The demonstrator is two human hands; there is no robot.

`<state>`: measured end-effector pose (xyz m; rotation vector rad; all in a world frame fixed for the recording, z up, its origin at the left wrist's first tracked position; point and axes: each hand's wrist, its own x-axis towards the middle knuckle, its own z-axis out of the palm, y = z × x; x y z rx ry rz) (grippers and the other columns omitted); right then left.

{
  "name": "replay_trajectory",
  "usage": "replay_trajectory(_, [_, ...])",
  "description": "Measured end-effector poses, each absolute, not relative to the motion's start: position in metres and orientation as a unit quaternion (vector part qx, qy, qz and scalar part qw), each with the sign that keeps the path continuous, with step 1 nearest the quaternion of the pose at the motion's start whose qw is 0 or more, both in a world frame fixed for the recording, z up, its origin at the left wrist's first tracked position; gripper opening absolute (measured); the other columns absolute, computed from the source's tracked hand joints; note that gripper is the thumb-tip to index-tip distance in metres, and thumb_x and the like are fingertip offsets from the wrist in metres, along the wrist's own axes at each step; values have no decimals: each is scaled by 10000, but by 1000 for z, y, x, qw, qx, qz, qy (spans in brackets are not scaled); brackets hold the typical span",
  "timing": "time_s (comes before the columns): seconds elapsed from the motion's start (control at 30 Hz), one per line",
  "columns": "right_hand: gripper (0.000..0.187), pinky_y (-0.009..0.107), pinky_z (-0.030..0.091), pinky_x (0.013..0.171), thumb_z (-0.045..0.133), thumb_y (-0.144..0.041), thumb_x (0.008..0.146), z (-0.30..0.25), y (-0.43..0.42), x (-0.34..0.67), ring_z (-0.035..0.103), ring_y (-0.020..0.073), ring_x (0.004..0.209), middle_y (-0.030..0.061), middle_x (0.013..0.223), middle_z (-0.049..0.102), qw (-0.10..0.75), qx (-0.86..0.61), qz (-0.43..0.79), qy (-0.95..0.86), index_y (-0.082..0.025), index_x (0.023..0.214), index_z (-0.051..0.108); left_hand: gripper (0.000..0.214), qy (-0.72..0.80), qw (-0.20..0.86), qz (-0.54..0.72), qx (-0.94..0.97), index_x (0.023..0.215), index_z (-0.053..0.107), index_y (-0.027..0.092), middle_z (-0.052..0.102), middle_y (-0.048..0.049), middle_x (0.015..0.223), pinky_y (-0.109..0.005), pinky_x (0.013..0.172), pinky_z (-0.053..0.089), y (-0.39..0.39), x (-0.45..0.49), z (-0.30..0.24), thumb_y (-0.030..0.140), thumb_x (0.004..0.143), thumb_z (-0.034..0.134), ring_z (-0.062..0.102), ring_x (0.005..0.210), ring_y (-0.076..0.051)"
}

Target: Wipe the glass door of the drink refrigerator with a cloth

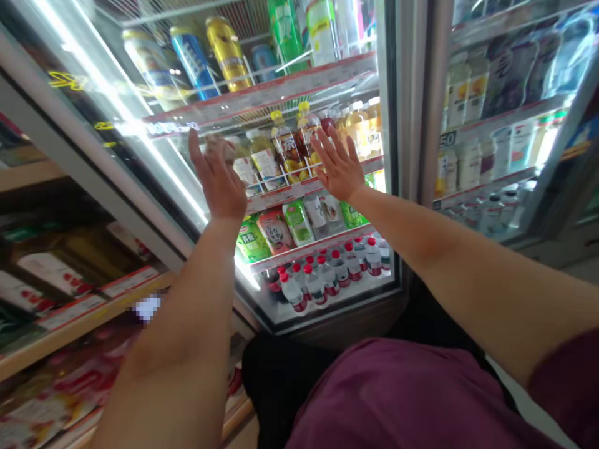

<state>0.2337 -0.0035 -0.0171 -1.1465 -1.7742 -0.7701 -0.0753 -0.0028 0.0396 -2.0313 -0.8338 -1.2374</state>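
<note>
My left hand [219, 184] is raised before the left part of a glass-fronted drinks fridge [397, 206], its fingers apart. A blurred pale patch lies by its fingertips; I cannot tell whether it is a reflection or an object. Farther right, my right hand [340, 163] has its fingers spread flat toward the glass; whether it touches is unclear. Between the hands, behind the glass, stand yellow-capped tea bottles [286, 146] and pale-labelled bottles [266, 159]. Green and pink pouches [276, 232] sit on the shelf below.
Red-capped water bottles [327, 274] line the fridge bottom; cans [227, 53] and a green bottle [285, 34] stand on top. Another drinks fridge [500, 125] is at the right. At the left, shelves [135, 284] with packaged goods come close to my left arm.
</note>
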Motion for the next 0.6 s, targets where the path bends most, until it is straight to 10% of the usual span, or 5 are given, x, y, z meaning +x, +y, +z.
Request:
replay_trajectory(0.17, [733,563,2,1420,214,-414,1082,-20,2,233,24,243,1736,25,1850,226,450,-448,-305,-710,-175,1767,321,566,-338,282,-446,-779,1578,592,216,384,-87,1779,-628,1407,105,-8,-63,13,410,1051,525,124,1713,-358])
replay_trajectory(0.6, [781,510,-8,1418,91,-536,1093,-20,3,233,-46,233,1732,-27,1838,270,476,-438,-290,-705,-221,1743,387,710,-346,318,-428,-772,1687,476,167,129,-97,1861,-653,1401,11,3,-70,19,484,1056,555,-42,1721,-333])
